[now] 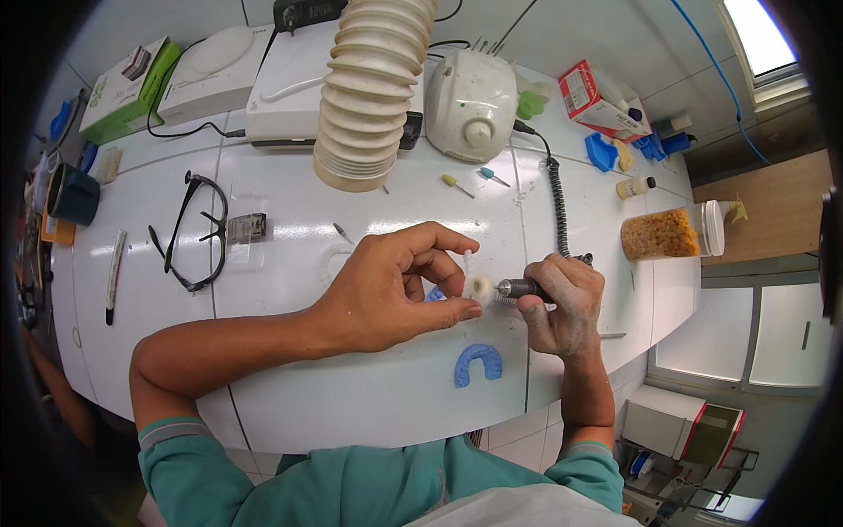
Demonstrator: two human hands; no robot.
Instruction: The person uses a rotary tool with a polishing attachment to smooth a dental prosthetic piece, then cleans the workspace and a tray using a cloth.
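Observation:
Between thumb and fingers, my left hand (399,285) pinches a small whitish piece (468,263), partly hidden by the fingertips; its exact kind I cannot make out. My right hand (562,299) is wrapped round a dark rotary handpiece (522,290). A pale round wheel (480,288) at the handpiece's tip is right by the whitish piece; whether they touch I cannot tell. Below the hands lies a blue horseshoe-shaped dental mould (479,363). Another blue piece (434,294) shows partly behind my left fingers. A white arch-shaped piece (334,261) is partly covered by my left hand.
A ribbed suction hose (369,88) hangs over the white table (307,386). Behind stands a handpiece control unit (474,105) with a coiled cord (557,206). Two polishing burs, black safety glasses (215,233) and a jar of orange granules (663,234) lie around.

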